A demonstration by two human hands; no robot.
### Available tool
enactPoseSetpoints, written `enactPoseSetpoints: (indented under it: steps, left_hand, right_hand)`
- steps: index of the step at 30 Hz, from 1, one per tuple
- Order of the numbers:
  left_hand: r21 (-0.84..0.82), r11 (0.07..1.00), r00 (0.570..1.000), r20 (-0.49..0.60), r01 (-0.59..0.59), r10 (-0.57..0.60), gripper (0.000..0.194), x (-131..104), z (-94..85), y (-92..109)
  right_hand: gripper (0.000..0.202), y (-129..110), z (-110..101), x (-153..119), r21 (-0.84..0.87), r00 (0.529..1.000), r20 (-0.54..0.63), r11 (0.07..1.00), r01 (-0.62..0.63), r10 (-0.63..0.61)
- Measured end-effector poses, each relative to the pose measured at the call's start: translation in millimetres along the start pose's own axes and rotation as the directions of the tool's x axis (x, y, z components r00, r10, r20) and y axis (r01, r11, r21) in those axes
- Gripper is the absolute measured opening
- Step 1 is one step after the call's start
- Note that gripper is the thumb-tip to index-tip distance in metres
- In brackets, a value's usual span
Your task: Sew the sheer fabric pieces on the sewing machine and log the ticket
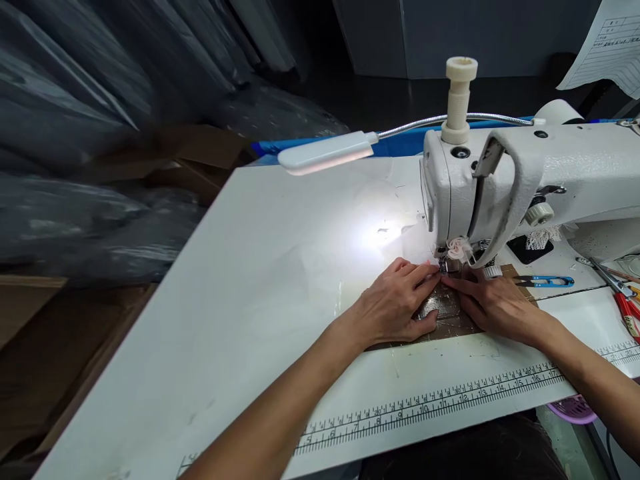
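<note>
My left hand (400, 303) lies on the bed of a white sewing machine (480, 180), its fingers stretched toward the presser foot (450, 265) and its thumb set apart. From the other side my right hand (500, 303) reaches in, index finger extended and thumb apart. Both index fingertips come close together just in front of the foot. Between the hands is a shiny brown sheet (450, 327) with a greyish patch on it. A trace of pink shows by the left fingertips; whatever lies under the fingertips is too small and covered to make out.
Blue thread snips (545, 281) lie right of my right hand, with scissors (605, 273) and red-handled tools (627, 317) farther right. A lamp (327, 152) hangs over the white table (240, 287). A printed ruler (425, 407) runs along the front edge. Plastic-covered stacks (90, 220) stand left.
</note>
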State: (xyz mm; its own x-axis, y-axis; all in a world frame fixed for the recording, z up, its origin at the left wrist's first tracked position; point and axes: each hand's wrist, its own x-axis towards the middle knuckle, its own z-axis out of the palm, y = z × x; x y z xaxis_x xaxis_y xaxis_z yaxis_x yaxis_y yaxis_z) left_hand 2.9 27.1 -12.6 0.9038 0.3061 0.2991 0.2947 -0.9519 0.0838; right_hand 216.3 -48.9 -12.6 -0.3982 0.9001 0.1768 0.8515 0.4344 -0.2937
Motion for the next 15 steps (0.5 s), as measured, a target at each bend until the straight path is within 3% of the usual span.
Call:
enactPoseSetpoints:
  steps: [5,8,11,13,15]
  left_hand:
    - [0.014,1.0,1.0,0.024,0.019,-0.019,0.041,1.6,1.5,-3.3]
    - [0.05,0.998,0.999,0.019,0.029,-0.03,0.04,2.7,2.5,-4.8]
    - [0.057,0.998,1.0,0.003,0.031,-0.031,0.04,3.8,3.0,-6.3]
    - [0.049,0.998,0.999,0.001,0.041,-0.041,0.038,4.3,3.0,-7.7]
    - [0.041,0.998,0.998,0.008,0.056,-0.056,0.036,4.5,3.1,-9.0]
  right_hand:
    - [0.03,10.5,-16.4,2.7,0.254,0.992,0.096,0.962,-0.101,0.079]
    - [0.023,20.9,-31.9,5.4,0.391,0.963,0.21,0.888,-0.242,0.17]
    - [0.025,30.3,-40.1,9.3,0.496,0.94,0.295,0.813,-0.304,0.172]
    - [0.029,35.0,-37.9,12.4,0.538,0.941,0.3,0.787,-0.303,0.157]
    - [0.03,37.8,-30.9,15.3,0.542,0.956,0.235,0.792,-0.281,0.178]
